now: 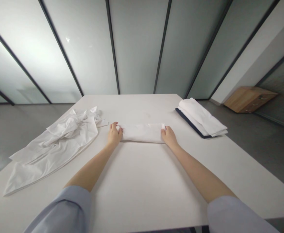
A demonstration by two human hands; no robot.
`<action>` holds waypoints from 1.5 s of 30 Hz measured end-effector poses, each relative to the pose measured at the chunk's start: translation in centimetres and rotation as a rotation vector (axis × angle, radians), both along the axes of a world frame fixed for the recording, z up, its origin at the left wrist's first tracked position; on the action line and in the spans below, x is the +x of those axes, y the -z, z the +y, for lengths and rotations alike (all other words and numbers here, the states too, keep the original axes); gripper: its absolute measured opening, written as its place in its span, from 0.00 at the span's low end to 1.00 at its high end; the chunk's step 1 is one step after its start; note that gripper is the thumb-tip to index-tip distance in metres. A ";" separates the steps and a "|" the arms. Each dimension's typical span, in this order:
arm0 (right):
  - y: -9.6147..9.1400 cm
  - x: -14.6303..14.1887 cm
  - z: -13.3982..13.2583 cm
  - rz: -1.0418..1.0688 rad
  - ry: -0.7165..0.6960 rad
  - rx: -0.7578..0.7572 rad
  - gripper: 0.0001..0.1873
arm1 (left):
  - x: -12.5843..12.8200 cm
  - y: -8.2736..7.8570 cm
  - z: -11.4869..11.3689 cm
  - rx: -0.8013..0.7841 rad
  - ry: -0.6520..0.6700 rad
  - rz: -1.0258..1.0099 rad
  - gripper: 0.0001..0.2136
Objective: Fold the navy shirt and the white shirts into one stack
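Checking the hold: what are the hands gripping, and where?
The left hand and right hand hold a folded white cloth by its two short ends.

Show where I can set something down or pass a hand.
The largest free patch of the table lies nearest you, below the folded cloth. Another lies beyond that cloth, between the crumpled cloth and the folded stack. It is crowded at the left hand, beside the crumpled cloth.

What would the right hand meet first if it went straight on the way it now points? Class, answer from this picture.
The folded white cloth. The fingertips of the right hand seem to be at its right end already, though depth is hard to judge from this view.
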State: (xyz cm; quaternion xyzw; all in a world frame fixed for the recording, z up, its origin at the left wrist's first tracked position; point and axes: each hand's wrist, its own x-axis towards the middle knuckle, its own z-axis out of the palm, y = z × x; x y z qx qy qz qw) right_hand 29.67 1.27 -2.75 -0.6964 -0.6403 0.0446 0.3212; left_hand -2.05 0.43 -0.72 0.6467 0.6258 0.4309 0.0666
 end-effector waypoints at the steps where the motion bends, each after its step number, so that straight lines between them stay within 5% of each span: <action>1: 0.2 0.1 0.1 -0.022 -0.010 0.058 0.22 | 0.1 -0.1 -0.3 0.055 0.024 0.062 0.17; 4: 0.7 0.7 0.2 -0.115 -0.123 0.148 0.29 | 0.7 -0.4 -1.1 0.105 0.223 0.337 0.19; 8: 0.5 1.3 -0.1 -0.248 -0.260 0.016 0.26 | 1.3 0.2 -1.5 -0.127 0.371 0.529 0.23; 15: -2.0 0.8 -1.7 -0.347 -0.259 -0.081 0.18 | 0.4 1.3 -0.9 -0.088 0.335 0.419 0.25; 20: -3.3 0.4 -2.1 -0.391 -0.193 -0.227 0.29 | -1.0 1.5 -0.1 0.010 0.184 0.202 0.25; 24: -4.2 -0.5 -1.0 -0.397 -0.317 -0.336 0.34 | -1.6 1.7 0.3 -0.037 0.119 0.089 0.24; 28: -5.6 -2.3 0.6 -0.413 -0.428 -0.480 0.28 | -1.8 1.8 0.4 -0.088 0.124 0.033 0.24; 35: -7.5 -4.2 1.2 -0.332 -0.385 -0.721 0.15 | -1.9 1.8 0.5 -0.109 0.101 -0.034 0.23; 40: -7.6 -2.4 0.3 -0.329 -0.322 -0.581 0.12 | -1.9 1.9 0.7 -0.116 0.101 -0.046 0.23; 45: -7.0 2.6 0.3 -0.419 -0.231 -0.435 0.11 | -1.8 2.1 0.7 -0.103 0.107 -0.037 0.23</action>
